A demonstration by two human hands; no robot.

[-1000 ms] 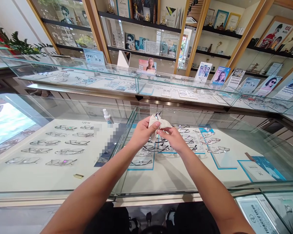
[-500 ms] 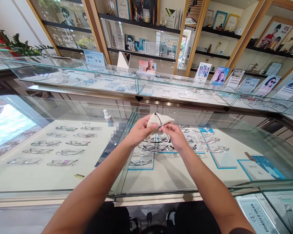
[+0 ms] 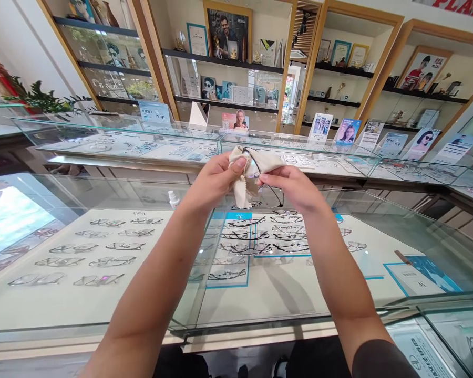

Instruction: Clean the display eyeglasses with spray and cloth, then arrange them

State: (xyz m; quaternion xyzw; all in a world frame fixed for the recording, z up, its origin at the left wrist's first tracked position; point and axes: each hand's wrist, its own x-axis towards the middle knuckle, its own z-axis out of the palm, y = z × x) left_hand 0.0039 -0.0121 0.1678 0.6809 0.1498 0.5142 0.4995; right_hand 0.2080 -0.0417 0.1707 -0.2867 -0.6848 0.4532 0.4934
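Above the glass counter, my two hands hold a pair of eyeglasses [image 3: 276, 198] together with a cream cleaning cloth [image 3: 242, 193]. My left hand [image 3: 216, 178] is closed, its thumb pressing the cloth against a lens. One corner of the cloth hangs down below that thumb. On the other side, my right hand [image 3: 289, 184] pinches the cloth and the frame between thumb and fingers. A thin dark rim shows between the hands, and a dark curved part of the glasses dangles beneath the right fingers. Most of the frame is hidden by cloth and fingers.
Rows of eyeglasses [image 3: 244, 248] lie inside the glass display case [image 3: 220, 320] under my arms. A white spray bottle [image 3: 174, 199] stands left of my hands. Beyond runs a second glass counter [image 3: 161, 163] with upright advertising cards [image 3: 320, 128], backed by wooden shelves [image 3: 228, 62].
Both hands have risen with the glasses and cloth and look closer. The cloth has opened out, with a corner now hanging down and a lens showing. The view has tilted upward.
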